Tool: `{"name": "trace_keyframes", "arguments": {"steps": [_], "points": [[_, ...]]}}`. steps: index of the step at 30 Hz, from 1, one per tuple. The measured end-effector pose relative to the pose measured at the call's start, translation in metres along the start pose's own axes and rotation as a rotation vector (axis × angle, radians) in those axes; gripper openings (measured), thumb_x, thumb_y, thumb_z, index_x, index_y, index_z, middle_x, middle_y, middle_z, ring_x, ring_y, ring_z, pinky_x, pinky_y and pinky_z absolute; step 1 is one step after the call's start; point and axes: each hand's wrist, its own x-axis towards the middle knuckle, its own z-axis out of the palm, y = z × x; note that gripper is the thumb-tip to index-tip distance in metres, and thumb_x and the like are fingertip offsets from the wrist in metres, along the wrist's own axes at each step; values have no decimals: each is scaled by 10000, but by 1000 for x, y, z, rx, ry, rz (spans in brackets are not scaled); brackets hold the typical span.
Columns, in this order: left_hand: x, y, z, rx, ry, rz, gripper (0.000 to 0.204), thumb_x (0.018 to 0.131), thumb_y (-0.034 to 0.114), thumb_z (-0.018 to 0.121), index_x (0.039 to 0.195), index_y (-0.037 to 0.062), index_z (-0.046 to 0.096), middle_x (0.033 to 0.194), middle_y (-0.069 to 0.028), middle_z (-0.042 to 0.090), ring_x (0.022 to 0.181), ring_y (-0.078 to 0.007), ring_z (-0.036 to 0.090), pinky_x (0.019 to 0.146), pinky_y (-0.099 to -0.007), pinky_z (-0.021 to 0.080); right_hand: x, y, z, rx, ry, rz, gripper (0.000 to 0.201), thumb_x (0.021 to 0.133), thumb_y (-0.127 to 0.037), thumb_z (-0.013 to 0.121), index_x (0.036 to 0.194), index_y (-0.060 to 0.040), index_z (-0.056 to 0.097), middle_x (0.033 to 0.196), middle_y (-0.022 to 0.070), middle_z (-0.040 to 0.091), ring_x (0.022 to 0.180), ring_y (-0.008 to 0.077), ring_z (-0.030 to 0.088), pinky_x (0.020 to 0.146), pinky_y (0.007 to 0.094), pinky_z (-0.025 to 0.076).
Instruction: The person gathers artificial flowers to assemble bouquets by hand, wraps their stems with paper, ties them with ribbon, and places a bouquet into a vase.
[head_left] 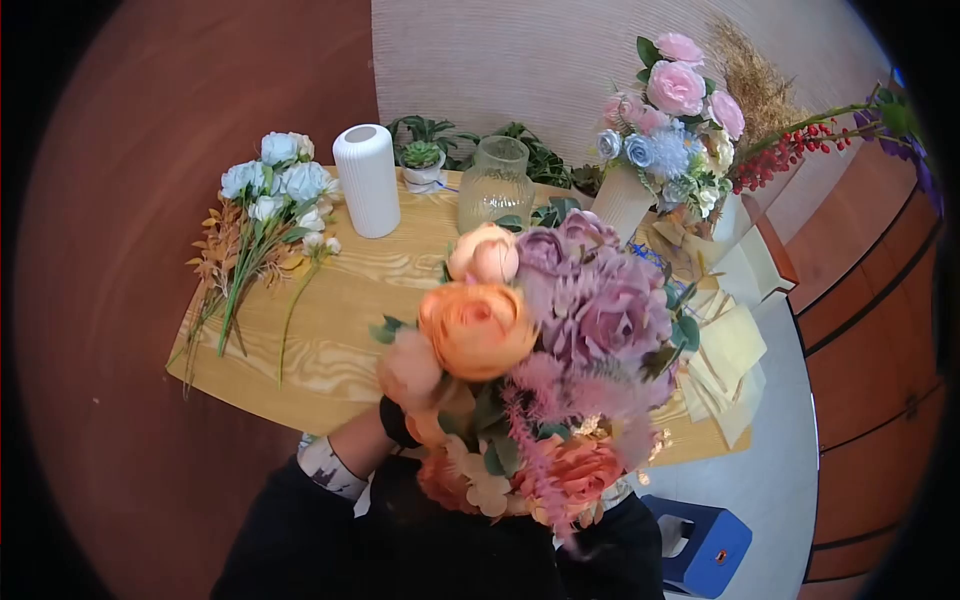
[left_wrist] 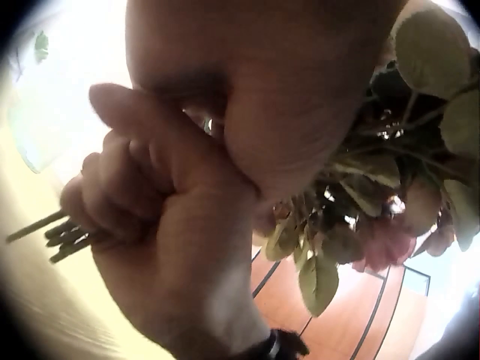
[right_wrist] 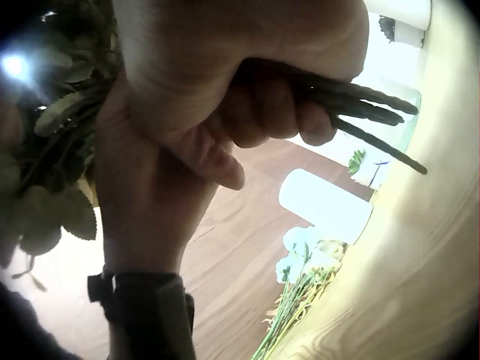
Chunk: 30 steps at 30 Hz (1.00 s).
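A large bouquet of artificial flowers in orange, peach, mauve and coral fills the middle of the head view and hides both hands; only the left forearm and its black wristband show. In the right wrist view, my right hand grips the bundled green stems, whose cut ends stick out past the curled fingers. Close against it, my left hand holds the bouquet nearer the leaves. The left wrist view shows the two hands overlapping around the stems, the flower heads off to the right.
On the wooden table stand a white ribbed vase, a clear glass vase and a potted succulent. Blue and white flowers lie at left. A pink and blue arrangement stands behind, cream wrapping sheets at right.
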Motion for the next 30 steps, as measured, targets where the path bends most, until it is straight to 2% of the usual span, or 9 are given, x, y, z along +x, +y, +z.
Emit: {"name": "trace_keyframes", "arguments": {"steps": [4,10,12,17,22,25,27,28,30], "points": [[54,16,-25,-113,18,24,68,892,166,456,845,116,466,651,17,342,542,-96,346,538,-252,278,-19,7,3,-94,-47,-22,276,750,-65,663,982,31,550,947,61,572,934,134,527,873,262,393],[43,14,-44,-259,17,67,93,897,160,454,813,121,465,601,27,323,502,-86,325,502,-244,265,-20,-3,-3,-217,-102,-73,303,737,-65,681,991,35,550,962,61,574,953,132,524,889,262,387],[13,6,-11,-291,10,65,103,899,158,453,803,122,465,584,30,317,489,-83,318,490,-241,260,29,-34,-1,-233,-120,-96,312,732,-65,687,994,36,550,967,61,575,959,131,523,894,262,385],[21,13,-12,-397,-49,-41,131,903,153,450,776,126,464,542,38,301,456,-75,301,461,-235,248,85,-64,30,-191,-137,-83,336,721,-65,702,1002,39,549,979,61,576,975,129,520,907,262,380],[6,16,-23,-486,-75,-120,160,907,148,448,749,129,463,501,46,285,423,-67,283,431,-228,237,82,-73,23,-169,-175,-101,359,710,-64,717,1009,42,549,991,61,578,991,127,517,921,262,375],[45,23,-34,-534,-101,-173,178,910,146,446,733,131,463,476,51,276,403,-62,273,414,-224,230,69,-73,25,-149,-183,-117,373,703,-64,726,1014,44,549,998,60,579,1001,126,516,929,262,372],[18,24,-28,-557,-102,-201,191,912,144,445,722,133,463,459,54,269,389,-59,266,402,-221,225,71,-37,31,150,-222,-257,444,675,-77,760,1045,47,548,984,40,581,978,108,518,909,249,384],[21,25,-29,-674,-66,-296,306,870,103,519,638,144,323,480,58,260,415,-47,235,415,-239,189,68,-35,30,204,-259,-156,430,687,-79,753,1045,48,550,960,27,580,941,95,521,876,238,396],[23,25,-19,-619,-32,-356,305,873,105,514,640,143,321,476,66,228,415,-42,211,423,-235,177,67,-33,30,261,-293,-63,417,700,-80,746,1046,48,552,936,14,579,905,81,523,843,227,408]]}}
